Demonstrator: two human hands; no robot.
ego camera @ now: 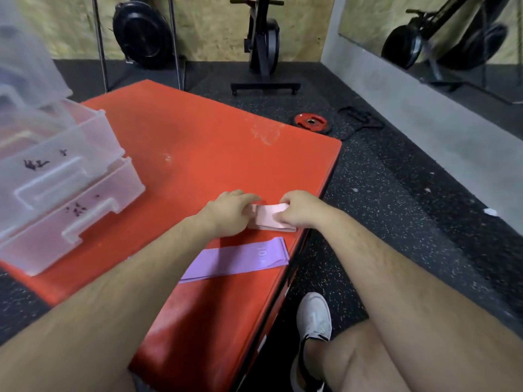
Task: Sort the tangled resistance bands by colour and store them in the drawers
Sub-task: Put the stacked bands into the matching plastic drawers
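Both hands meet on a folded pink band (268, 215), which lies on the red padded platform (198, 131) close to its right edge. The left hand (229, 211) covers the band's left end, with its fingers reaching across the far edge. The right hand (300, 210) has its fingers curled down over the band's right end, knuckles up. The hands are a short way apart, with the middle of the band showing between them. Each seems to grip its own end, though the thumbs are hidden under the palms.

Just nearer the person than the hands, a purple band (240, 260) lies flat on the platform. It touches neither hand, and the left forearm crosses over its left end. Pale print shows on it, too blurred to read fully.

Well to the left of the left hand stands a clear plastic drawer unit with two drawers pulled open. In the upper drawer (70, 148) something reddish shows dimly through the wall. The lower drawer (93, 213) juts further out toward the hands, and what it holds cannot be told.

Beyond the right hand, on the speckled floor, lies a small red weight plate (310, 122). Below the right forearm is a white shoe (314, 315). An exercise bike (263, 41) stands by the far wall.
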